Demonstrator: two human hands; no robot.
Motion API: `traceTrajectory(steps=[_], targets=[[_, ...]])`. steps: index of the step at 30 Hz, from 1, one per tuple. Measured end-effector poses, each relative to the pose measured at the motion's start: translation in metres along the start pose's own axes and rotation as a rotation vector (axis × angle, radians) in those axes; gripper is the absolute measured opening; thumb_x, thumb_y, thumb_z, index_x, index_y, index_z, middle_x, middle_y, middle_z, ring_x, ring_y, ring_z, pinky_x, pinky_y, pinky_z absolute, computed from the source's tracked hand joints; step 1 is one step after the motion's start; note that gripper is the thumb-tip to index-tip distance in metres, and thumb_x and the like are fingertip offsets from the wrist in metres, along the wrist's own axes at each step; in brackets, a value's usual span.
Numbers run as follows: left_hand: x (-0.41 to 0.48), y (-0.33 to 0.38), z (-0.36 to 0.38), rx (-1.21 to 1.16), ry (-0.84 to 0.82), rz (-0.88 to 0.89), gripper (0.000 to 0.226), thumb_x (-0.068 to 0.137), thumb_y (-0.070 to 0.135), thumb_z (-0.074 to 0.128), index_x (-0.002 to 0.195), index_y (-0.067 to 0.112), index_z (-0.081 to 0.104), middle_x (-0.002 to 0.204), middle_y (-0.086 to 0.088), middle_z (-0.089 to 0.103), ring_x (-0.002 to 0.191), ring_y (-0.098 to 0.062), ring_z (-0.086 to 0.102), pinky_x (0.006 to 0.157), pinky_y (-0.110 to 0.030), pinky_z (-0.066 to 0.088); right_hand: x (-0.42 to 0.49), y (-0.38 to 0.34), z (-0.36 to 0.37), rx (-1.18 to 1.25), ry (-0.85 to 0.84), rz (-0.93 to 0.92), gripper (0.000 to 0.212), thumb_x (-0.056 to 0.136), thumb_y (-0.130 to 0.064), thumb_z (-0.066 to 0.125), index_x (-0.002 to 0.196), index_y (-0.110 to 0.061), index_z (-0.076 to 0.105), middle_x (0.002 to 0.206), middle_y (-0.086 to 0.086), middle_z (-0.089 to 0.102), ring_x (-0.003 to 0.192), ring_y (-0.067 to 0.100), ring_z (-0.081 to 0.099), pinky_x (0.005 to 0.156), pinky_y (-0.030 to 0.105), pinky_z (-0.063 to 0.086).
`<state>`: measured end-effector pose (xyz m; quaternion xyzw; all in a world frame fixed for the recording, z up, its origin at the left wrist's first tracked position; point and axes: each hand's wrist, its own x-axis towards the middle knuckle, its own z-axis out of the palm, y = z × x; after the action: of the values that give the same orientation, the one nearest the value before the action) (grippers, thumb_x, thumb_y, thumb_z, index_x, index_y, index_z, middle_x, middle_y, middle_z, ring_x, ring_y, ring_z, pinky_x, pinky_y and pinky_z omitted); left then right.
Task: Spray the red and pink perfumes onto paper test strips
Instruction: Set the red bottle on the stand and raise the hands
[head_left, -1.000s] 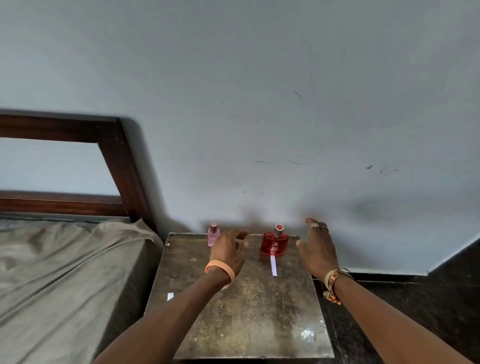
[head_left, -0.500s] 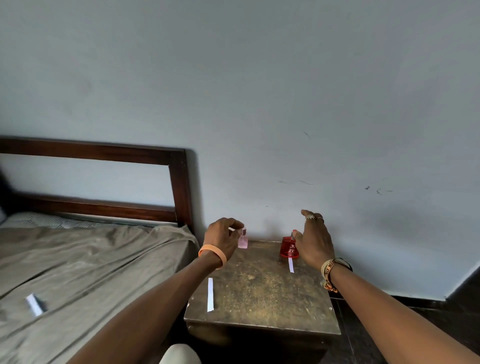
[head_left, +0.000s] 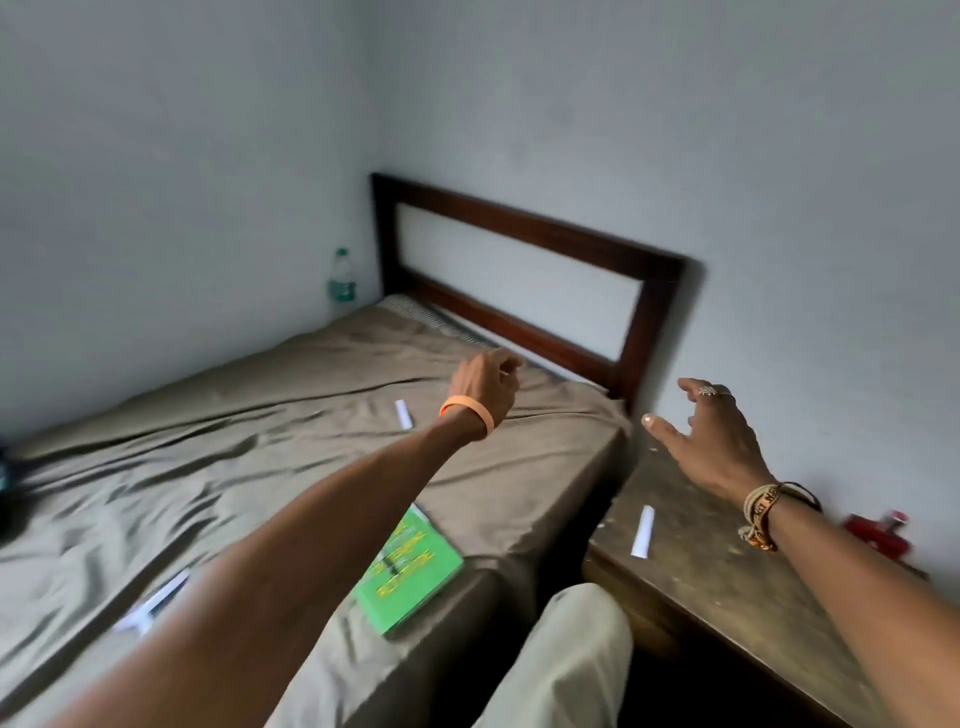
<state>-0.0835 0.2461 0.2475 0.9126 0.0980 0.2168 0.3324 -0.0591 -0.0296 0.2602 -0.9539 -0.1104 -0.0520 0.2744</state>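
— Where's the red perfume (head_left: 878, 534)?
— At the side table's (head_left: 727, 571) far right edge, behind the right hand (head_left: 711, 441), which is spread wide. A test strip (head_left: 642, 531) lies near the table's left edge.
— The left hand (head_left: 483, 387)?
— Curled over the bed (head_left: 260, 441); whether it holds anything can't be told. A green book (head_left: 410, 569) sits at the bed's near edge.

Little can be read. The green book (head_left: 410, 566) lying on the bed (head_left: 208, 467) carries yellow lettering across its cover, but motion blur smears it past reading. The woven band (head_left: 763, 512) on the right wrist bears dark capital letters; only fragments show, and no whole word can be made out. The bottle (head_left: 341, 283) by the wall has a green label whose print is too small to tell. The red perfume bottle (head_left: 880, 535) is blurred, and any marking on it is illegible.
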Motion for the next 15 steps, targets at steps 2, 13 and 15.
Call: traceTrajectory(steps=[2,13,15], targets=[[-0.008,-0.04,-0.032,0.036,0.048,-0.09,0.015,0.084,0.022,0.064,0.097,0.02,0.07,0.095,-0.002,0.074,0.091,-0.023,0.067,0.076,-0.029,0.048,0.002,-0.031,0.026,-0.008,-0.083,-0.094,0.074,0.085,-0.05,0.068,0.143,-0.015,0.042,0.142,0.013,0.046,0.12,0.032,0.057,0.101,0.044,0.047],[-0.114,-0.217,-0.094,0.046,0.184,-0.553,0.017,0.083,0.016,0.065,0.098,0.012,0.072,0.093,-0.011,0.074,0.09,-0.027,0.068,0.078,-0.029,0.049,-0.034,-0.128,0.154,-0.026,-0.465,-0.354,0.079,0.082,-0.057,0.068,0.145,-0.016,0.041,0.143,0.012,0.045,0.117,0.029,0.06,0.098,0.045,0.05],[-0.138,-0.236,-0.089,0.06,0.156,-0.596,0.02,0.084,0.018,0.065,0.102,0.012,0.071,0.097,-0.01,0.074,0.091,-0.025,0.068,0.078,-0.029,0.049,-0.041,-0.132,0.174,-0.04,-0.526,-0.366,0.079,0.083,-0.058,0.067,0.145,-0.016,0.041,0.144,0.011,0.044,0.117,0.028,0.061,0.099,0.044,0.049]])
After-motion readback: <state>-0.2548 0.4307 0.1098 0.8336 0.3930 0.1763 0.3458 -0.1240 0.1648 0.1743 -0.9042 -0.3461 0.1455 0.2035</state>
